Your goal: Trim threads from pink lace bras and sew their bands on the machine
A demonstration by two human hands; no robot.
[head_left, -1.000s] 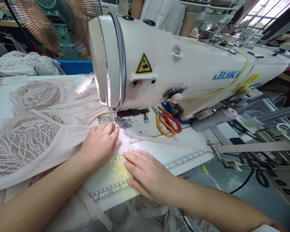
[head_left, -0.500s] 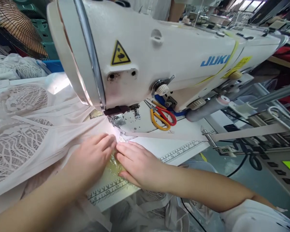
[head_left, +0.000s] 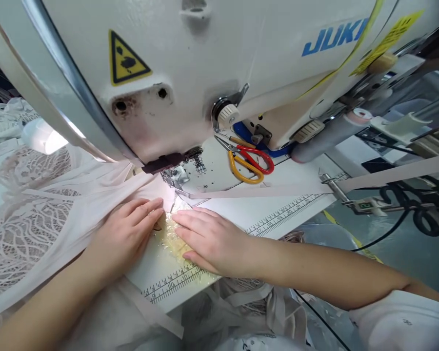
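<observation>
Head view, from big to small: the sewing machine fills twelve o'clock; the pale lace fabric runs nine to three o'clock on the surface, pointing at the presser foot. It looks soft and slippery (best pinned flat near its edge). Left hand and right hand press flat, fingers unclenched, grasping nothing.

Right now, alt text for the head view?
Two bare hands press pale pink fabric flat at the presser foot of a white sewing machine: left hand on the fabric, right hand beside it on the ruled table edge. Red and yellow scissors lie behind.
</observation>
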